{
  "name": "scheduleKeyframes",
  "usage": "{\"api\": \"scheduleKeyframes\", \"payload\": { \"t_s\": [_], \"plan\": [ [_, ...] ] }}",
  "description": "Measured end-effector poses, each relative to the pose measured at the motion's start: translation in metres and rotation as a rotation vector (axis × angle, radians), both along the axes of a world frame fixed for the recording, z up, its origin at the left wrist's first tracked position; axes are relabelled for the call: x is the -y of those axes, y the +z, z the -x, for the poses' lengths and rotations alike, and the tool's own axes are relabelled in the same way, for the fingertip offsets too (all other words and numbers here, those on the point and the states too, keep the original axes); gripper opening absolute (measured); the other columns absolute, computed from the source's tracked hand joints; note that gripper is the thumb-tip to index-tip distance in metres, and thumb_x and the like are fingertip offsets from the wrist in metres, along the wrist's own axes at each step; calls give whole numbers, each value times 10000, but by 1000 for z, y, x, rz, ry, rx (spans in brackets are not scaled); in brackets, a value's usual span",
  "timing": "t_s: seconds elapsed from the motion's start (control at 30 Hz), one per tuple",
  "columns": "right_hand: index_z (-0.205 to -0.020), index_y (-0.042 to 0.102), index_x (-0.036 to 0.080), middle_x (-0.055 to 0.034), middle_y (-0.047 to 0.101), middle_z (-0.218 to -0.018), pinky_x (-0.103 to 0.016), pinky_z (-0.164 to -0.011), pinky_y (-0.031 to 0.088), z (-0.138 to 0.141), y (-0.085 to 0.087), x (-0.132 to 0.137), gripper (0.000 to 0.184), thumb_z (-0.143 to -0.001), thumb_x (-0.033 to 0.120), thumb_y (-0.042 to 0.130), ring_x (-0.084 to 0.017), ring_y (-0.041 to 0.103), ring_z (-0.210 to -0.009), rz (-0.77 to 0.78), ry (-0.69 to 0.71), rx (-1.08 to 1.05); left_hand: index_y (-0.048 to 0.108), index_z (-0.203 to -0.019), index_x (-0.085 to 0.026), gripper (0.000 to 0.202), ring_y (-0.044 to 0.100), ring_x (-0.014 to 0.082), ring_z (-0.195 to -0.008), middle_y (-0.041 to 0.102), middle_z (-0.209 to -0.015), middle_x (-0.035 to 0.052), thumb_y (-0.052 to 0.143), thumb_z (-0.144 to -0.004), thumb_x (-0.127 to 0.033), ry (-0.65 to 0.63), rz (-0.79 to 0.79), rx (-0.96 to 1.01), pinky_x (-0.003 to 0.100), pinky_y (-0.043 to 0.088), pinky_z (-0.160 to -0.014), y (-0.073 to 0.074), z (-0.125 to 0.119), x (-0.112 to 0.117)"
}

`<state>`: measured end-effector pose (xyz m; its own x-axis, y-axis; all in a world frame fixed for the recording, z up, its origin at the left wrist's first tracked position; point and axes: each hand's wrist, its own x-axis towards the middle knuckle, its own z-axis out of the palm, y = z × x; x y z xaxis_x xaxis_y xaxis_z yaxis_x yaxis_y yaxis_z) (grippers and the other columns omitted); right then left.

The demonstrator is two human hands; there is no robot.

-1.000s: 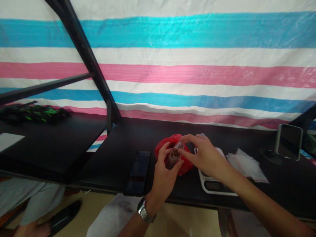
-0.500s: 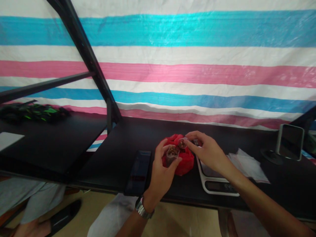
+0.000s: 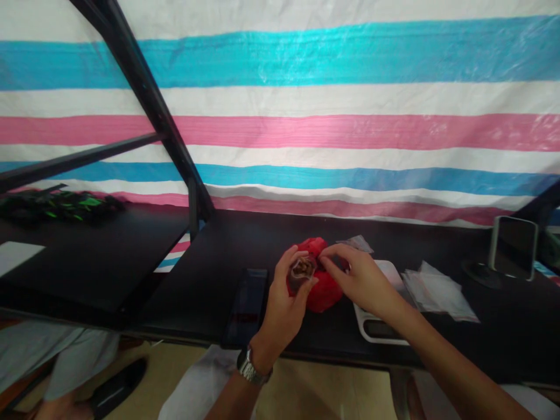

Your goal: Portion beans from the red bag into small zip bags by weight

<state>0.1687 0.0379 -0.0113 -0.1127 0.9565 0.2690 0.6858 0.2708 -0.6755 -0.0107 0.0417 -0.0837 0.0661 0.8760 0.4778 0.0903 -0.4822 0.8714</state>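
The lower part of what is perhaps a clear bag (image 3: 310, 275) is covered by the left hand (image 3: 286, 291); the brown pieces (image 3: 303, 268) inside are too small to be identified. The red bag (image 3: 326, 293) is partly masked by both hands, and whether anything is pinched by the right hand (image 3: 365, 280) cannot be told. Much of the scale (image 3: 385, 333), near the front edge of the tabletop (image 3: 254, 239), is hidden under the right hand and forearm; its display cannot be read. On the left-hand tabletop (image 3: 131, 248), a black-and-green object (image 3: 65, 205) by the back edge is blurred, and a white sheet (image 3: 17, 255) is cut off by the picture's edge.
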Motion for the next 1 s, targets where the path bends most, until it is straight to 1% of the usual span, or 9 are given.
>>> {"api": "scheduleKeyframes", "payload": {
  "t_s": [0.13,0.33,0.43,0.57,0.63,0.7,0.77,0.87,1.0],
  "plan": [
    [-1047,766,255,-21,792,-980,-320,-822,537,10,13,28,122,-955,278,689,-202,713,-846,137,10,-233,513,-1503,-281,504,619,267,-1384,641,-1484,119,657,-1020,-279,-17,-36,-41,438,524,-1141,-3,-3,3],
    [-1013,750,267,-31,794,-1014,-352,-882,540,23,5,35,147,-866,263,765,-237,722,-938,81,-98,-251,391,-1591,-302,607,579,264,-1443,559,-1582,130,634,-1035,-289,-75,2,-28,461,479,-1203,-12,-9,5],
    [-973,750,264,-31,771,-899,-350,-813,543,16,4,32,93,-898,293,703,-232,694,-834,49,-122,-258,410,-1582,-321,690,547,269,-1482,530,-1618,113,736,-974,-293,-102,42,42,465,431,-1255,-6,-11,9],
    [-914,748,260,-12,741,-829,-312,-703,502,5,13,29,102,-926,307,658,-200,643,-725,54,-108,-279,373,-1591,-330,626,602,239,-1438,606,-1562,106,657,-1033,-346,-180,96,285,444,469,-1230,9,-11,11],
    [-892,739,262,1,718,-788,-295,-660,482,2,18,30,107,-927,271,639,-188,621,-689,80,-73,-274,526,-1482,-280,495,699,245,-1312,724,-1409,107,653,-1031,-442,-169,174,359,413,549,-1139,16,-10,8],
    [-881,727,264,6,706,-785,-291,-664,482,0,22,31,122,-917,221,618,-183,611,-686,72,-40,-237,706,-1221,-221,400,778,256,-1124,809,-1203,104,698,-978,-540,-174,265,343,387,614,-1014,21,-9,3],
    [-869,718,259,-11,720,-859,-303,-727,499,-3,26,33,133,-911,193,610,-190,625,-746,11,-21,-167,748,-995,-200,399,796,240,-947,832,-1016,85,751,-917,-592,-179,318,325,363,639,-892,23,-9,-1],
    [-856,720,256,-46,723,-944,-328,-813,516,-9,31,35,156,-934,202,596,-211,647,-849,-62,18,-56,736,-931,-205,400,778,214,-844,820,-913,57,786,-881,-599,-143,317,355,338,632,-808,25,-11,-3],
    [-889,730,267,-53,735,-960,-336,-804,523,-13,39,39,171,-950,212,580,-216,666,-850,-60,46,25,738,-943,-212,391,786,220,-860,826,-938,67,783,-889,-597,-146,281,380,341,631,-804,27,-16,0]
  ]
}}
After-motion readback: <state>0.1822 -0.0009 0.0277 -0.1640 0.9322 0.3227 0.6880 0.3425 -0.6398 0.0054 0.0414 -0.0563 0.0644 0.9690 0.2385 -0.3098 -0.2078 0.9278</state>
